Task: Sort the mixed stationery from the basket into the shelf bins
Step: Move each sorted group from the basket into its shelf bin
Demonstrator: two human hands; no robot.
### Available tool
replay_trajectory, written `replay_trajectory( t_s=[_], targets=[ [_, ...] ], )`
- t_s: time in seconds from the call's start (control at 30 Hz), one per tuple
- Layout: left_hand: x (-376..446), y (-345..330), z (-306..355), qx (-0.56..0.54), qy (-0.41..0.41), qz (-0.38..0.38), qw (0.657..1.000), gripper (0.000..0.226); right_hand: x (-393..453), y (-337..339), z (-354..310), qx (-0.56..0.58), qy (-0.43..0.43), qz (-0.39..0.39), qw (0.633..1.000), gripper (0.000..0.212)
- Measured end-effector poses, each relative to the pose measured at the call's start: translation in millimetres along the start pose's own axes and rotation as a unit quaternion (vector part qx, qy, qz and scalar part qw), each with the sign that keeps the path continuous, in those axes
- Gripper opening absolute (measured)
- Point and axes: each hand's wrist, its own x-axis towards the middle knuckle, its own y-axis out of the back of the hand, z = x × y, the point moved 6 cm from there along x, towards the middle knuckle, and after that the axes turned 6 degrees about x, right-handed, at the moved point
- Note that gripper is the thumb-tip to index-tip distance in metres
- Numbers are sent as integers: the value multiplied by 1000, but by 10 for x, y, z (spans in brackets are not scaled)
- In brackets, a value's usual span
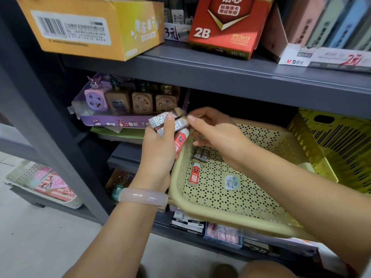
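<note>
Three lead boxes (197, 163) lie in the beige basket (236, 215).

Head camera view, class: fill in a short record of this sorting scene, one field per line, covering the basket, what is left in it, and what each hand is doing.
basket: beige perforated basket, tilted against the grey shelf
left in basket: one red eraser, two dark 2B packs, a round sticker
left hand: left hand grips a bundle of 2B packs and a red eraser
right hand: right hand pinches a pack at the bundle
shelf above: red 2B box
</note>
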Motion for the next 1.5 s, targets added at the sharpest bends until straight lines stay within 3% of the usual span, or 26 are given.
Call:
replay_trajectory(
  t_s=[0.2, 0.4, 0.63, 0.77, 0.87, 0.93, 1.07, 1.3, 1.4, 1.5],
  targets=[
    [26, 15, -2, 51, -36, 6, 998, 40, -84, -74, -17, 33, 23, -8, 999, 4],
    [-7, -37, 26, -3, -50, -33, 998, 37, -108, -35, 3, 75, 28, 13, 997, 5],
    [-51, -91, 46, -55, -31, -41, 997, 34, -120, 31, 40, 236, -5, 17, 972, 10],
    [-40, -89, 34, 4, -28, -45, 999, 35, -112, 255, 108, 324, -35, 93, 941, 19],
    [-39, -73, 35, 27, -30, -46, 998, 31, -86, 521, 197, 226, -59, 129, 964, 19],
    [-42, -66, 48, 36, -35, -45, 998, 32, -60, 668, 350, 109, -123, 140, 976, 18],
    [-13, -59, 21, 43, -38, -43, 997, 30, -8, 739, 680, -80, -263, 121, 954, 6],
    [67, -42, -52, 64, -27, -39, 997, 39, 153, 619, 870, -128, -317, 117, 933, 20],
    [71, -67, -47, 56, -24, -59, 996, 38, 143, 607, 856, -138, -320, 118, 930, 16],
    [49, -78, -23, 53, -23, -67, 996, 37, 150, 611, 647, -167, -249, 128, 945, 10]
  ],
)
